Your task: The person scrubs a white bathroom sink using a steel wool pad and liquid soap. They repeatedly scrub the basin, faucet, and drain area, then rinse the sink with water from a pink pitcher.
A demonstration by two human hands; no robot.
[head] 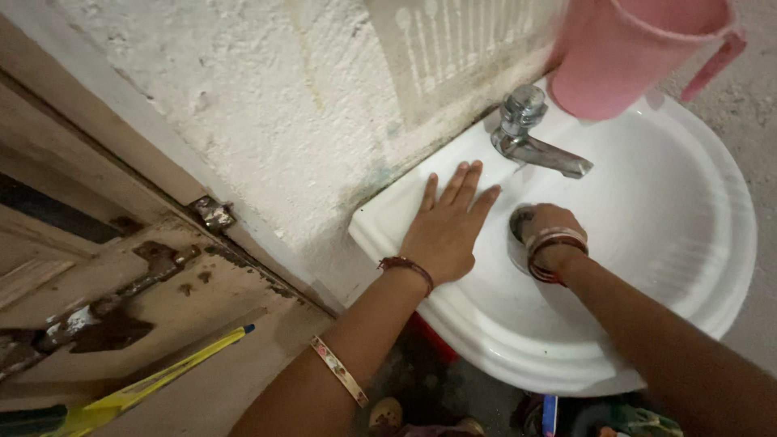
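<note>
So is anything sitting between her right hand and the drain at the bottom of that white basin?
Nothing visible does. The right hand is already down in the basin, right at the dark drain opening, partly covering it. The metal tap juts out above and behind it. The left hand lies flat on the rim beside it.

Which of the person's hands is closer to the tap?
Left. The left hand lies flat on the sink rim, fingertips just beside the tap. The right hand is lower, down in the bowl.

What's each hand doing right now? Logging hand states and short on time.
Left hand: open, flat on the sink rim.
Right hand: down in the basin at the drain; grip cannot be told.
</note>
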